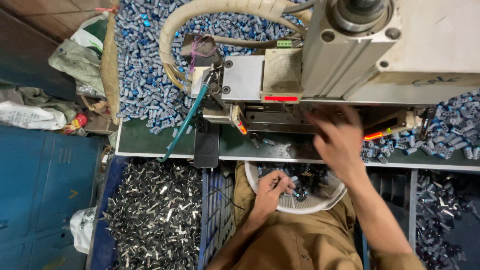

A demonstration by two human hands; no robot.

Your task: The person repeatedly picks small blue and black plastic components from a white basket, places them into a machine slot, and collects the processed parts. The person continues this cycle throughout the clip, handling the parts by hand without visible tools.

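Note:
My left hand (272, 189) rests in a white round basket (320, 204) on my lap, fingers closed around small dark parts (300, 192). My right hand (337, 137) is blurred, fingers spread, reaching up to the slot under the grey press machine (350, 50) near a red glowing light (375, 135). Whether it holds a small part cannot be made out. The basket holds several dark and blue small cylinders.
Heaps of blue-grey cylindrical parts (145, 65) cover the green bench (140, 142) at left and right (450, 135). Bins of dark metal pieces (155, 215) sit below. A teal tube (187, 117) and beige hoses (200, 15) hang from the machine. A black phone (206, 146) lies at the bench edge.

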